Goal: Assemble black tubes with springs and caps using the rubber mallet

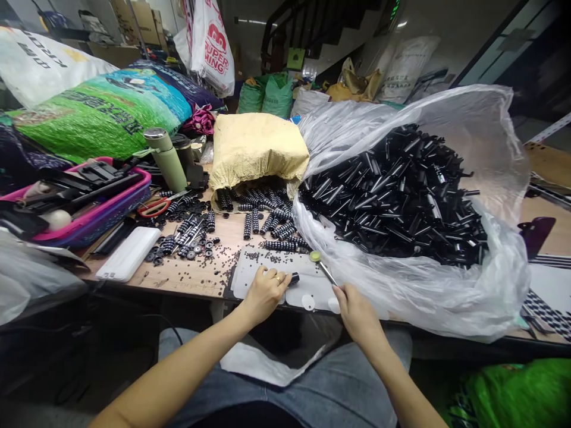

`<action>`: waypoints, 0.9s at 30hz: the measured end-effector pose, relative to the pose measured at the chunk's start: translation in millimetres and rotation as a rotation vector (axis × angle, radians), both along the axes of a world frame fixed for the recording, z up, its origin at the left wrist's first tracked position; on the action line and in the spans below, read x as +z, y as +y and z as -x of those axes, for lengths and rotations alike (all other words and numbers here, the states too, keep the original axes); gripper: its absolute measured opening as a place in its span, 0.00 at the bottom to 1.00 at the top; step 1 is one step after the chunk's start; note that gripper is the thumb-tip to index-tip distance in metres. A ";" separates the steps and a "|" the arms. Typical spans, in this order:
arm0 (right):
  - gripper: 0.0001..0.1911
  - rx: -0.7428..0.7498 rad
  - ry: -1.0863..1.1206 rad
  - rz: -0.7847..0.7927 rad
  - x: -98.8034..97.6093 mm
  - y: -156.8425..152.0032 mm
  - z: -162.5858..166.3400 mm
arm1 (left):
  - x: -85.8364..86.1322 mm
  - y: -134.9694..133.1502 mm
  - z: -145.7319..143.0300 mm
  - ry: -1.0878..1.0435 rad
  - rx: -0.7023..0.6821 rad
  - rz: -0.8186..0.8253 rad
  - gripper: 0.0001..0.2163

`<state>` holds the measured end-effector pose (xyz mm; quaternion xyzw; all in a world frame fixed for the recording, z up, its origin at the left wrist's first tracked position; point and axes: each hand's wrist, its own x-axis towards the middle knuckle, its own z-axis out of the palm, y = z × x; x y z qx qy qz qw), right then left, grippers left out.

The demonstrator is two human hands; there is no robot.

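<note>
My left hand (266,292) rests at the table's front edge, fingers curled round a short black tube (294,277) that sticks out to the right. My right hand (354,307) pinches the lower end of a thin metal tool (325,270) whose yellow-green tip (315,257) points up and left. Both hands lie over a white sheet (267,267) on the wooden table (187,276). Just right of my right hand bulges a big clear plastic bag (446,291) full of black tubes (401,190).
A yellow sack (256,148) spills stacked black parts (267,220). Small black rings and dots (191,246) litter the table. A white slab (128,254), red scissors (156,206), a green flask (167,157) and a pink tray (89,220) sit left. Printed sacks pile behind.
</note>
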<state>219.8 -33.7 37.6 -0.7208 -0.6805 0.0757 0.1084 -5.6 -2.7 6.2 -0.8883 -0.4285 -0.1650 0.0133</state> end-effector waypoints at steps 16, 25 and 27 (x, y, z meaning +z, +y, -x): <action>0.19 0.273 0.190 0.007 31.1 -33.1 81.4 | -22.6 -19.5 -40.2 0.051 0.068 0.018 0.29; 0.20 0.104 -0.074 0.100 11.3 -10.0 36.9 | 12.5 -4.0 -36.5 -0.064 0.027 0.234 0.10; 0.19 0.055 -0.143 0.066 2.8 -4.0 18.1 | 24.4 6.2 -35.7 -0.092 0.010 0.211 0.08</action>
